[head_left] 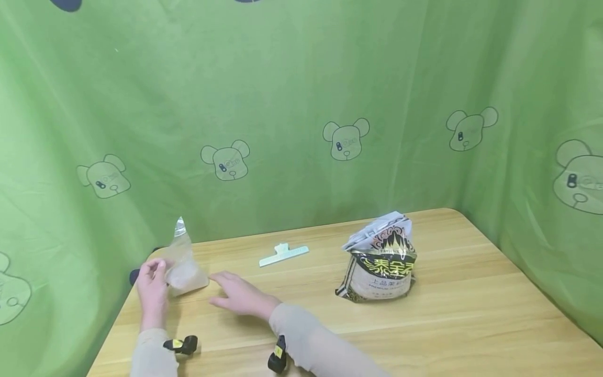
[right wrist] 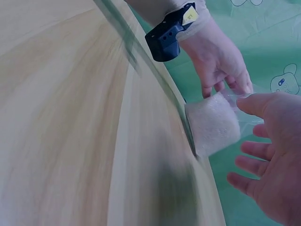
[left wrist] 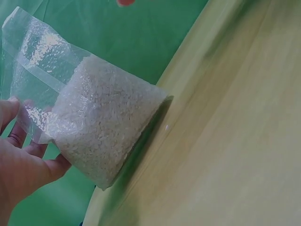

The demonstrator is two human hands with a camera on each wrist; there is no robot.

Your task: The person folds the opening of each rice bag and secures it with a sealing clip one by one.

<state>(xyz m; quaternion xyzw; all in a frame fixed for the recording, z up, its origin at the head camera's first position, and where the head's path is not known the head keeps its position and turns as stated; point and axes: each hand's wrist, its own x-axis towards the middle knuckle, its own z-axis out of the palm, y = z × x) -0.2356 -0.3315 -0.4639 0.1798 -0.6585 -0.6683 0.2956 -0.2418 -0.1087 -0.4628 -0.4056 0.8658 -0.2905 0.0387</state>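
Note:
A clear plastic bag of white rice [head_left: 186, 275] stands on the left part of the table, its unfilled top rising to a point. My left hand [head_left: 153, 288] pinches the bag's loose plastic at its left side. In the left wrist view the rice grains [left wrist: 103, 117] fill the lower part, and the fingers lie along the slack edge. To the bag's right is my right hand [head_left: 242, 296], fingers spread and holding nothing. The right wrist view shows that hand [right wrist: 277, 155] with its thumb overlapping the clear top of the bag.
A pale green bag clip [head_left: 282, 254] lies near the table's back edge. Farther right stands a large printed rice bag [head_left: 383, 272], its top folded over. Green curtains [head_left: 301, 104] hang behind and beside the wooden table [head_left: 447, 324].

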